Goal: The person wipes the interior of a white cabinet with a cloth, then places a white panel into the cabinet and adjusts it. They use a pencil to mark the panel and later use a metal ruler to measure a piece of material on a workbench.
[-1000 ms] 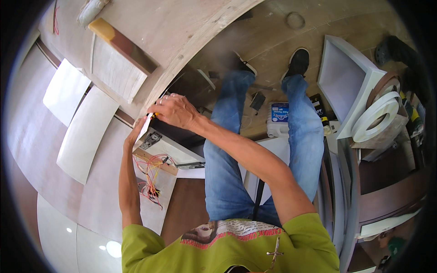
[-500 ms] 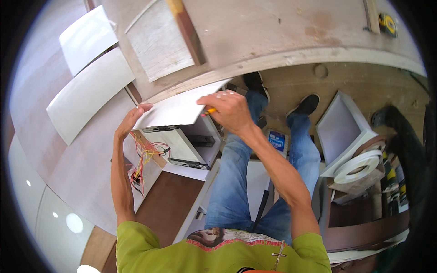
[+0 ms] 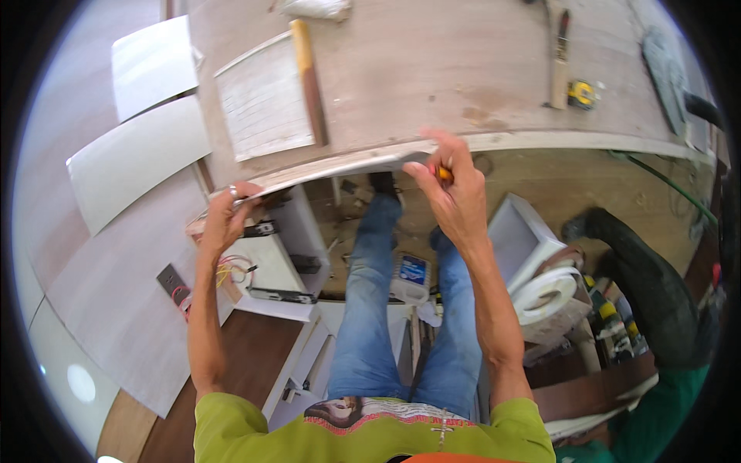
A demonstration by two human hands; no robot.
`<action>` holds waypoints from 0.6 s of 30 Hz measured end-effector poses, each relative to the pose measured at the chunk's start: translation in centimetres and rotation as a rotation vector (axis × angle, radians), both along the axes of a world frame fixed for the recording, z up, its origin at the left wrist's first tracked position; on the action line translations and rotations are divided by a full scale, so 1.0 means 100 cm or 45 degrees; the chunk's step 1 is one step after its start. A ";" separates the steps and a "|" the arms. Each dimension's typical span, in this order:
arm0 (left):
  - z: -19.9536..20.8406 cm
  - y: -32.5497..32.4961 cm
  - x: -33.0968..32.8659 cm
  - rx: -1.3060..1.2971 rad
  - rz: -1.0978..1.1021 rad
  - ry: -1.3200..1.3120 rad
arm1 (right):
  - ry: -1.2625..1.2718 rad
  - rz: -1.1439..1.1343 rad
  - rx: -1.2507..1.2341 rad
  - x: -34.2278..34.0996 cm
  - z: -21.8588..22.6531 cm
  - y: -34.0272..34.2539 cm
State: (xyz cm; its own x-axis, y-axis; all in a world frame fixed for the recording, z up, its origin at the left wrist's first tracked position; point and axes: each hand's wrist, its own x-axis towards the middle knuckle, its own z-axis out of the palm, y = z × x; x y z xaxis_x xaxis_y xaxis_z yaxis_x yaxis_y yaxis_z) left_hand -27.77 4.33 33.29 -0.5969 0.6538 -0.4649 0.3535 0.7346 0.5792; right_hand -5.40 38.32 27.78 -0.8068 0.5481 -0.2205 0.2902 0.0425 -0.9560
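A thin white panel [image 3: 347, 166] is tilted nearly edge-on along the front edge of the pale worktable. My left hand [image 3: 225, 216] pinches its left end, with a ring on one finger. My right hand [image 3: 455, 189] is at its right end, thumb below and index finger above. Tucked in the same right hand is a short yellow-orange stick [image 3: 444, 175] with a reddish end, like a pencil; most of it is hidden by the fingers. Below the panel stands an open white cabinet box [image 3: 266, 258] with black drawer slides.
Loose white sheets [image 3: 139, 166] and a wood strip [image 3: 310, 85] lie on the worktable [image 3: 401, 69]. Farther right are a tape measure [image 3: 581, 94] and a hammer-like tool [image 3: 559, 62]. A white box [image 3: 521, 235] and an edging roll [image 3: 546, 295] stand right of my legs, near another person's leg [image 3: 648, 262].
The panel has turned from showing its broad white face to nearly edge-on. My right hand has moved right and up along with the stick. The view has shifted right.
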 end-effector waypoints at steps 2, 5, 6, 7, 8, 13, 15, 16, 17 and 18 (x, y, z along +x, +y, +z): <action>0.006 0.014 -0.005 -0.036 0.004 0.046 | 0.109 -0.220 -0.150 0.005 0.008 0.021; 0.011 0.035 0.009 0.018 -0.090 0.164 | 0.335 -0.428 -0.251 0.034 0.026 0.057; 0.013 0.042 0.013 0.072 -0.149 0.220 | 0.431 -0.493 -0.300 0.046 0.033 0.064; 0.015 0.055 0.019 0.114 -0.219 0.289 | 0.449 -0.573 -0.253 0.055 0.042 0.071; 0.025 0.080 0.029 0.143 -0.284 0.358 | 0.464 -0.649 -0.218 0.064 0.051 0.074; 0.027 0.160 0.027 0.158 -0.140 0.235 | 0.731 -0.762 -0.109 0.079 0.134 0.084; 0.008 0.174 0.012 0.064 0.032 0.060 | 0.983 -0.496 -0.175 0.094 0.172 0.094; -0.006 0.182 0.003 0.047 0.078 -0.006 | 1.118 -0.477 -0.070 0.091 0.195 0.095; -0.033 0.187 -0.007 0.173 0.100 -0.013 | 1.204 -0.479 -0.009 0.095 0.219 0.096; -0.054 0.180 -0.013 0.288 0.155 -0.006 | 1.299 -0.451 0.026 0.098 0.238 0.096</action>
State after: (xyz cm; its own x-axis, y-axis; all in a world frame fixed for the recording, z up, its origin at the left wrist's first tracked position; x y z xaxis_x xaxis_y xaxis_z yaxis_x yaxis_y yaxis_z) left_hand -29.07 22.31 27.85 -0.6758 0.6650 -0.3179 0.2675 0.6232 0.7349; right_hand 4.36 47.87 51.61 -0.3992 0.7825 0.4777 -0.6440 0.1316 -0.7536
